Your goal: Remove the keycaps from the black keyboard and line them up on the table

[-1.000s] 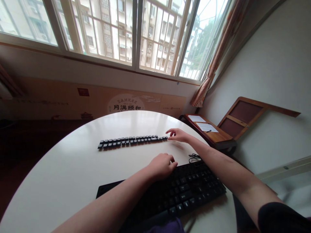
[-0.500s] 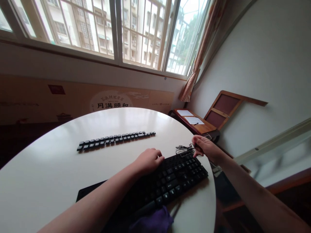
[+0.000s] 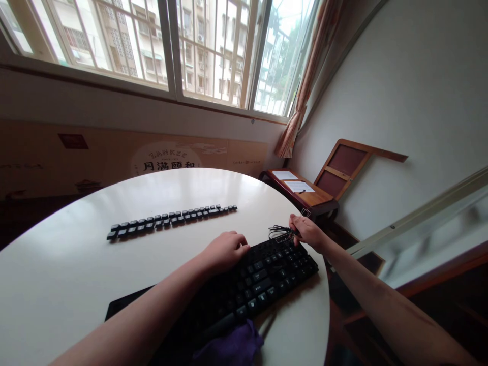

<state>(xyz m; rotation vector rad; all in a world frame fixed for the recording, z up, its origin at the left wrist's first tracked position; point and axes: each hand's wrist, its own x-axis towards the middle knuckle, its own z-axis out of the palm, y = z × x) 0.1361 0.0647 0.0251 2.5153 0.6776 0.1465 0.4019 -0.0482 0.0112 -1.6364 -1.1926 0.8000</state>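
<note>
A black keyboard [image 3: 263,287] lies at a slant near the front of the white round table, with keycaps absent from part of it. My left hand [image 3: 227,250] grips its far edge, fingers curled and partly hidden; the forearm covers much of the keyboard's left side. Above the far right corner, my right hand [image 3: 307,231] is closed on a keycap puller, whose thin wire loops [image 3: 305,212] stick up past the fingers. A coiled black cable [image 3: 277,231] lies beside that hand. Loose black keycaps [image 3: 171,220] stand in two rows farther back.
A purple cloth [image 3: 232,344] lies at the keyboard's near edge. The white table [image 3: 68,264] has a rounded right edge close to my right forearm. Beyond it stands a wooden chair [image 3: 343,165] by a low wooden surface with papers [image 3: 299,186].
The whole view has shifted slightly, so things sit farther left. My right hand has turned the puller, whose wire loops now point more upward. My left hand keeps its place on the keyboard.
</note>
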